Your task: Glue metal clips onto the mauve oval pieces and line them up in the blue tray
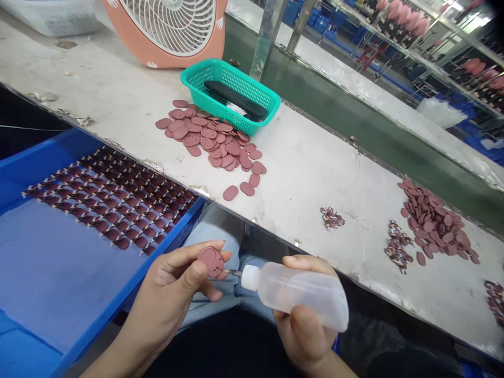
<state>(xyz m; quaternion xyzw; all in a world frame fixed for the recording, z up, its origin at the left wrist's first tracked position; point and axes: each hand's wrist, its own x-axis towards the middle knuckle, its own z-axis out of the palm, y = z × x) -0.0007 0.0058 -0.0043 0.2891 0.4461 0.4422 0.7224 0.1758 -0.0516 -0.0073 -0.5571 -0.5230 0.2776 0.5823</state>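
Observation:
My left hand (173,289) pinches a dull-red oval disc (211,261) between thumb and fingers, its face with small holes turned up. In my right hand (307,325) lies a translucent squeeze bottle (301,294) with a white cap, tilted on its side. Its thin nozzle (235,273) points left, and the tip reaches the disc's lower right edge near the holes. Whether any liquid comes out is too small to see. Beyond my hands, a loose heap of similar discs (220,139) lies on the white table (291,168).
A green basket (232,115) with a dark object inside stands behind the heap, beside an orange fan (137,37). At left, a blue tray (98,320) holds rows of discs with attached small parts. Rightward lie another disc pile (437,223) and small clusters of parts (398,247).

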